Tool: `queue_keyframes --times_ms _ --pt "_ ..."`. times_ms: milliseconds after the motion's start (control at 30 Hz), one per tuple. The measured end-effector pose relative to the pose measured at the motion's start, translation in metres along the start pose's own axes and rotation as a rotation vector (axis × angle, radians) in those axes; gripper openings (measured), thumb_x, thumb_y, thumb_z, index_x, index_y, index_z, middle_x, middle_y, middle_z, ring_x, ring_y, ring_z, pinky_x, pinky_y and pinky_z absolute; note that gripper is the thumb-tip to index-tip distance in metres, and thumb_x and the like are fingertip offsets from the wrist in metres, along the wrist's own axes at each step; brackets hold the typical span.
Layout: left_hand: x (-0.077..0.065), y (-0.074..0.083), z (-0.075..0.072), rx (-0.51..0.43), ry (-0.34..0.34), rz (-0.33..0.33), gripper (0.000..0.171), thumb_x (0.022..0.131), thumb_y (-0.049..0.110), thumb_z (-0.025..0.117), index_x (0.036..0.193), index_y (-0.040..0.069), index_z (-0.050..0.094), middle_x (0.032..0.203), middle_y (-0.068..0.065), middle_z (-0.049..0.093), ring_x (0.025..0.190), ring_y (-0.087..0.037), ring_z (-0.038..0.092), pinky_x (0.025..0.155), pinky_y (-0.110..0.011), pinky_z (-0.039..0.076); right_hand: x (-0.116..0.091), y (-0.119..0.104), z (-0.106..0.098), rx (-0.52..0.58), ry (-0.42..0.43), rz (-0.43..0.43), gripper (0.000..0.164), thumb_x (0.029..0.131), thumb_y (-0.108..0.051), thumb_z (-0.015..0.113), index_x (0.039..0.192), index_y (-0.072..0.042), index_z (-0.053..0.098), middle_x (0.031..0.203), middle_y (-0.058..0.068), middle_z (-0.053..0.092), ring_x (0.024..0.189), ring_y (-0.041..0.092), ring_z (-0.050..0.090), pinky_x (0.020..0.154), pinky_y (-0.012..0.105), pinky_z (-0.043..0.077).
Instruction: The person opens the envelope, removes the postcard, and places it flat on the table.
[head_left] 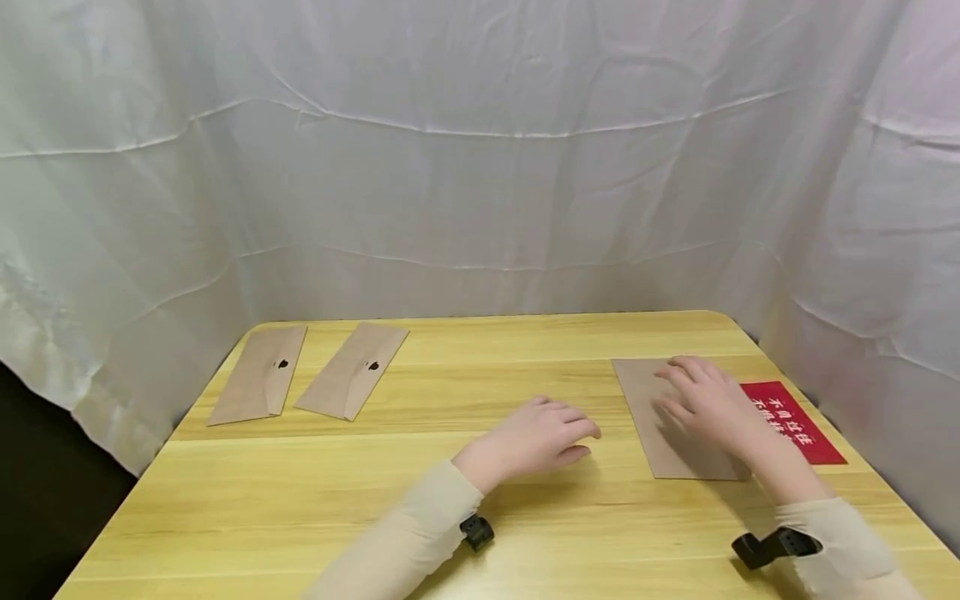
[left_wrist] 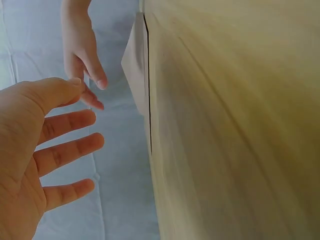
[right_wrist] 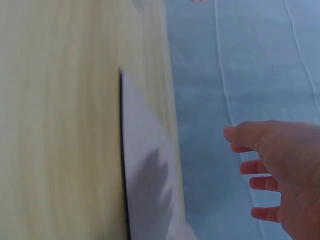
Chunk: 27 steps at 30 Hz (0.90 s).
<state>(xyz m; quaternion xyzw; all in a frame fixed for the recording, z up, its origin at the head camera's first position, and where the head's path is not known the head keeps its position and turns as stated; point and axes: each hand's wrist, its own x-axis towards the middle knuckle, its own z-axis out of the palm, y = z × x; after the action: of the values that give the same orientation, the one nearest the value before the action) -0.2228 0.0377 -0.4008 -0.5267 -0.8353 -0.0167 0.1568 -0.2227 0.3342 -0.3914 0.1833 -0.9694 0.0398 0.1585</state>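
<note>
In the head view a plain brown paper envelope (head_left: 641, 417) lies at the right of the wooden table. My right hand (head_left: 708, 404) hovers over it with fingers loosely bent, holding nothing; the right wrist view shows the hand's shadow on the envelope (right_wrist: 150, 175) and a space between them. A red card (head_left: 798, 421) with white characters lies at that envelope's right, partly hidden by the right hand and forearm. My left hand (head_left: 532, 442) is above the middle of the table, left of the envelope, its fingers spread and nothing in them.
Two more brown envelopes, one at the far left (head_left: 255, 375) and one beside it (head_left: 356, 371), lie with flaps showing and small dark marks. White curtains (head_left: 480, 200) hang behind and along the sides of the wooden table (head_left: 300, 500).
</note>
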Motion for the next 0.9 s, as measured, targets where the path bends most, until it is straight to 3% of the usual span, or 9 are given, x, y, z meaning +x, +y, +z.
queue_keyframes --times_ms 200,433,900 --pt "-0.027 -0.010 -0.008 -0.013 -0.013 -0.017 0.028 0.100 0.037 0.053 0.125 0.028 0.061 0.125 0.012 0.065 0.118 -0.009 0.061 0.104 -0.034 0.046 0.002 -0.029 0.009 -0.046 0.094 -0.158 0.040 0.085 -0.025 0.072 0.119 -0.007 0.064 0.124 0.017 0.060 0.121 0.038 0.051 0.103 0.062 0.037" --pt "-0.059 -0.021 -0.011 -0.007 0.004 -0.053 0.027 0.099 0.035 0.055 0.124 0.026 0.062 0.123 0.010 0.067 0.117 -0.011 0.062 0.103 -0.035 0.047 0.001 -0.058 0.017 -0.091 0.163 -0.317 0.041 0.078 -0.024 0.078 0.114 -0.009 0.064 0.120 0.016 0.062 0.115 0.036 0.056 0.090 0.057 0.047" --pt "-0.096 -0.038 -0.027 0.051 0.156 -0.046 0.025 0.092 0.032 0.067 0.115 0.021 0.066 0.114 0.007 0.070 0.106 -0.014 0.066 0.095 -0.036 0.051 0.018 -0.116 0.020 -0.112 0.090 -0.419 0.039 0.084 -0.034 0.074 0.116 -0.016 0.063 0.126 0.011 0.060 0.122 0.033 0.055 0.096 0.053 0.048"
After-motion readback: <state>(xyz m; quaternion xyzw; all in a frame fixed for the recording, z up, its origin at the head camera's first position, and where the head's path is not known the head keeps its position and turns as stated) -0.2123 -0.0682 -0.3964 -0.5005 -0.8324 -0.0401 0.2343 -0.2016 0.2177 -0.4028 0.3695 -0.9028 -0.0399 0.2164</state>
